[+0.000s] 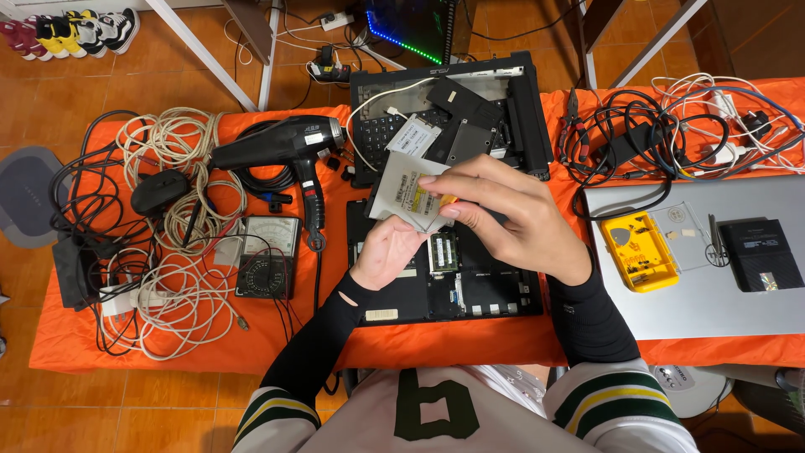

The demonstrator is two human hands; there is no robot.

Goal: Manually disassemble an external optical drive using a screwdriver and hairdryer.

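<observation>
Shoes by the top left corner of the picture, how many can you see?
4 shoes stand in a row on the floor tiles at the top left: dark red, yellow, yellow-and-black, then black-and-white. More may lie beyond the frame edge.

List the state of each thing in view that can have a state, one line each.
Optical drive: lifted, held by both hands.
Left hand: holds the drive from below.
Right hand: pinches the drive's edge.
Laptop base: cover off, memory exposed.
Yellow parts box: open.
Heat gun: lying on its side.
</observation>
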